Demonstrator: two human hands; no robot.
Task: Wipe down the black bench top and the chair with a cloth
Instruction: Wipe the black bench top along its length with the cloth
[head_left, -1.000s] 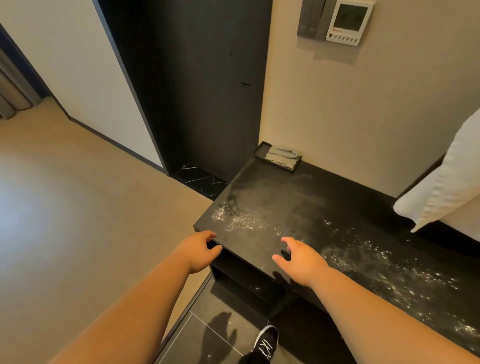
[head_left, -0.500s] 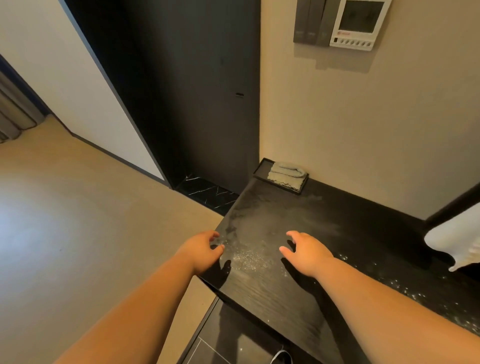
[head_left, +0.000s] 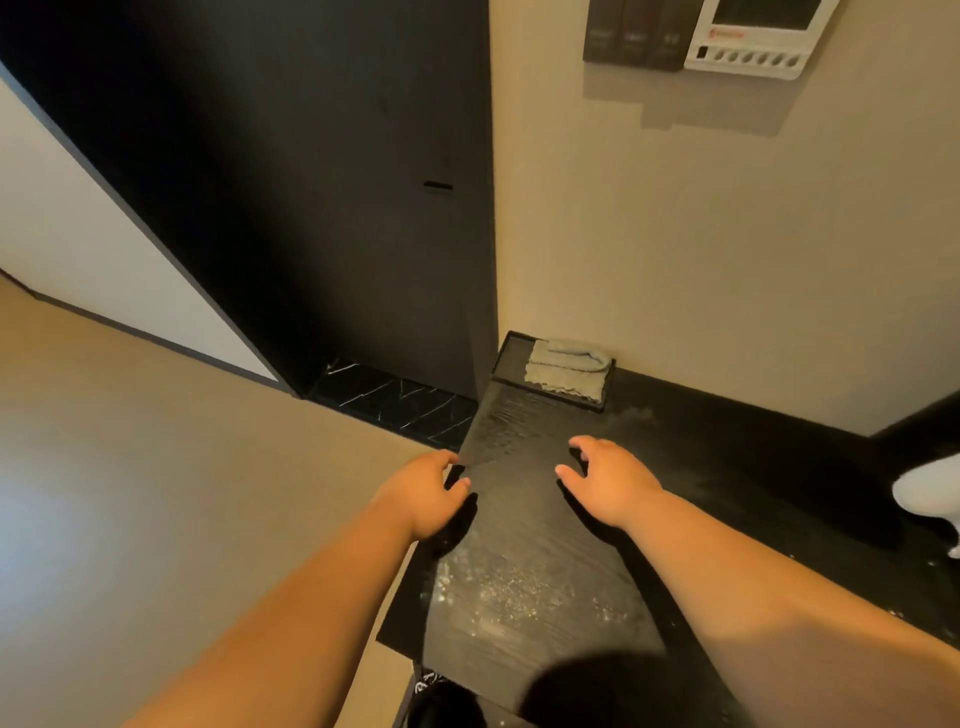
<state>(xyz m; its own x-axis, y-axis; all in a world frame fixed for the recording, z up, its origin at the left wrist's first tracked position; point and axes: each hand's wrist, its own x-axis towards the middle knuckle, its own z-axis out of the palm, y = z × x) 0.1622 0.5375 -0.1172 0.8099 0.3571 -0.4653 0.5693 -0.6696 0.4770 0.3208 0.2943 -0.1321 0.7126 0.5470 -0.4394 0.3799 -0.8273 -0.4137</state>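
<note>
Hovering over the desk (head_left: 519, 545), left hand (head_left: 426, 493) and right hand (head_left: 608, 480) empty, fingers loose. Gotta grab the cloth (head_left: 569, 366) just ahead first, then sweep specks (head_left: 514, 592) by the wrists.

Black wood-grain finish is seen on the bench top (head_left: 545, 519), dusted with white specks (head_left: 514, 592). The cloth (head_left: 569, 366) is seen as grey, the tray (head_left: 511, 353) black. White veining is shown on the black threshold tile (head_left: 400, 402). The wall (head_left: 727, 260) and floor (head_left: 156, 467) are finished beige.

I hold both bare arms stretched forward, left hand (head_left: 428, 493) and right hand (head_left: 610, 480) loosely spread, gripping nothing.
</note>
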